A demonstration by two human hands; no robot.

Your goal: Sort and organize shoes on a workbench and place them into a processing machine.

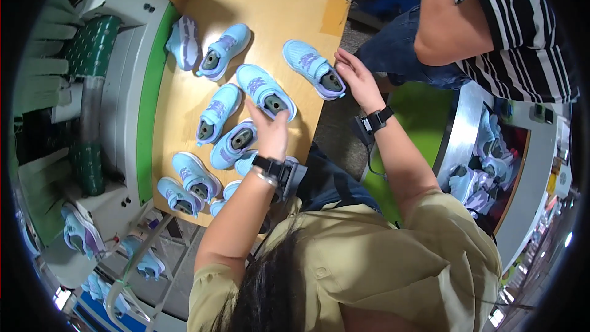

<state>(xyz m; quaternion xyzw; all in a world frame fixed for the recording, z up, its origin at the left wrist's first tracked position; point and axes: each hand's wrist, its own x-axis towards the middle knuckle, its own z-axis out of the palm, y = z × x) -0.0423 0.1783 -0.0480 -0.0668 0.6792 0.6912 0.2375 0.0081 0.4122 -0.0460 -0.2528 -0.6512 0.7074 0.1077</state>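
Several light blue sports shoes with lilac patterned uppers lie on a wooden tabletop (289,9), dark lasts showing in the openings of many. My left hand (270,135) is at the heel end of one shoe (261,83), thumb and fingers apart; whether it touches the shoe I cannot tell. Toward the table's right edge, another shoe (307,64) points its toe to the far left. Beside that shoe's heel is my right hand (358,79), its fingers stretched out and not wrapped round anything. Each wrist wears a black strapped device.
A grey machine with a green edge strip (149,104) borders the table on the left. More shoes fill a bin (485,172) at the right, and others sit on a rack (144,258) at lower left. Another person in a striped shirt (522,24) is close by at the far right.
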